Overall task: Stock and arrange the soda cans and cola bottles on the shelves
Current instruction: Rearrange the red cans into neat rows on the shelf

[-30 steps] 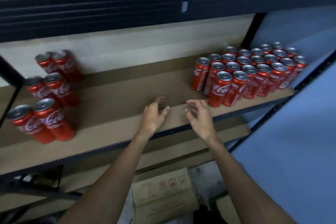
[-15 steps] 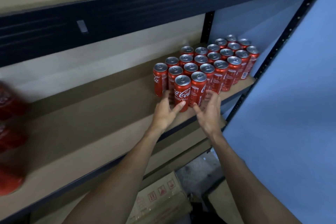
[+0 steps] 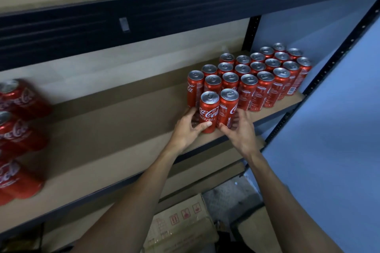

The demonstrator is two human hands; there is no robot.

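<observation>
Presently, both hands are engaged on the 2 foremost cans at the right part of the shelf (image 3: 123,129). The left hand (image 3: 188,129) holds the front-left can (image 3: 208,112) low on its body: the thumb lies across the front face near the base, and the fingers curl round the left side toward the back, where they are partly hidden. The right hand (image 3: 240,132) holds the front-right can (image 3: 228,107) at the same low height, thumb tip against the lower front and fingers curled round the right side; blur softens the fingertips. Both cans stand upright with their sides touching, near the front edge of the board. Whether their bases rest on the board or sit just clear of it cannot be told. Directly behind them stands the block of cans (image 3: 265,80), red with silver tops, upright in close rows that run back to the right rear corner beside the dark rear upright (image 3: 251,33). Well apart, at the left edge of the same shelf, further blurred cans (image 3: 20,107) stand in a smaller group. A dark upper beam (image 3: 164,12) crosses above. Below the shelf lies a cardboard box (image 3: 185,226) bearing red handling symbols. A blue wall (image 3: 329,150) closes the right side.
</observation>
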